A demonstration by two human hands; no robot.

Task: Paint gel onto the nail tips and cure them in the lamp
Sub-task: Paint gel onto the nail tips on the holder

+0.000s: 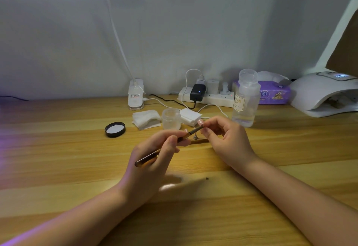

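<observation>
A wooden table carries a black round lid lying apart from a stack of white wipes. At the back edge sits a white power strip with a black adapter plugged in — its blue light lit. A purple tissue pack rests beside a clear pump bottle.

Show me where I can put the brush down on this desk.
Bare wood lies left of the round black lid, out to the wooden desk's left edge, and in front of both hands. The back is crowded: white cotton pads, frosted jar, white power strip, clear bottle.
</observation>
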